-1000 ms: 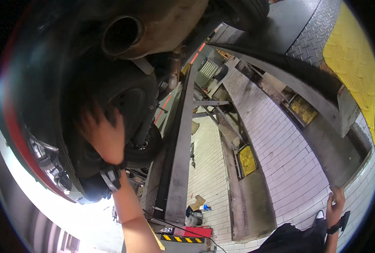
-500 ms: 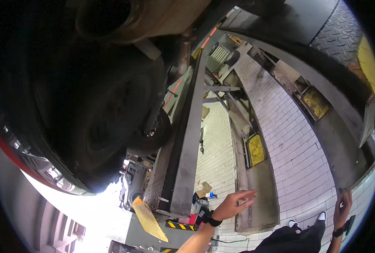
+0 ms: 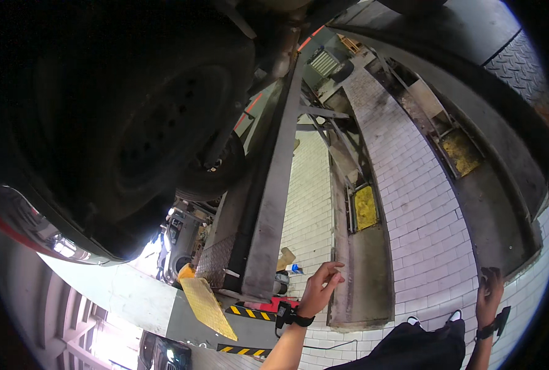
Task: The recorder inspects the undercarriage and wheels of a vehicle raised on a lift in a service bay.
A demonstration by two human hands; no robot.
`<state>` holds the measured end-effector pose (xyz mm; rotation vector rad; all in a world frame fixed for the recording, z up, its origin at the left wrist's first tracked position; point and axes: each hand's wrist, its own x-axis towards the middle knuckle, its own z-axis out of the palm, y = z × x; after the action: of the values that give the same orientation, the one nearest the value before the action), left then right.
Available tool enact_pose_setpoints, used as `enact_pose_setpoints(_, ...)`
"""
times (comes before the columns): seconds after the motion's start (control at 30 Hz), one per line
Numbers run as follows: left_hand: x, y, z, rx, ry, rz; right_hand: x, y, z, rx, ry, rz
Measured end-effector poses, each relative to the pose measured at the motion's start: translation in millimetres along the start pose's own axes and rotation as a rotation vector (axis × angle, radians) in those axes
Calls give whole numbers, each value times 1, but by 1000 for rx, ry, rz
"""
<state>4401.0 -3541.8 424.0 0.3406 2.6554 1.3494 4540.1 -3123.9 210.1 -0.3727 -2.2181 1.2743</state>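
The left hand (image 3: 319,293) is at 5 o'clock, fingers a bit apart, near the pit (image 3: 366,277). The right hand (image 3: 489,297) is at 4 o'clock, fingers loosely bent. The car (image 3: 117,237), with its dark wheel (image 3: 163,123), is at 10 o'clock.

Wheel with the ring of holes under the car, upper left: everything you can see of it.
The wheel is dark and round, its metal-looking disc pierced by small holes. Its face shows as a slanted oval beneath the car. Deep shade hides much of its outline and whatever holds it up. Neither the left hand nor the right hand touches it.
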Motion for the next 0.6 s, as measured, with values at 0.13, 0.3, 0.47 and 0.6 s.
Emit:
enact_pose_setpoints(0.13, -2, 6, 0, 118, 41, 64, -1, -1, -3, 112, -36, 88)
enact_pose_setpoints(0.3, -2, -2, -8, 145, 48, 79, 1, -1, -6, 29, -14, 57)
enact_pose_setpoints(0.47, -5, -1, -7, 139, 70, 53, 2, 3, -6, 20, 1, 36)
enact_pose_setpoints(0.6, -8, -7, -7, 108, 81, 81, -4, 12, -4, -17, 0, 8)
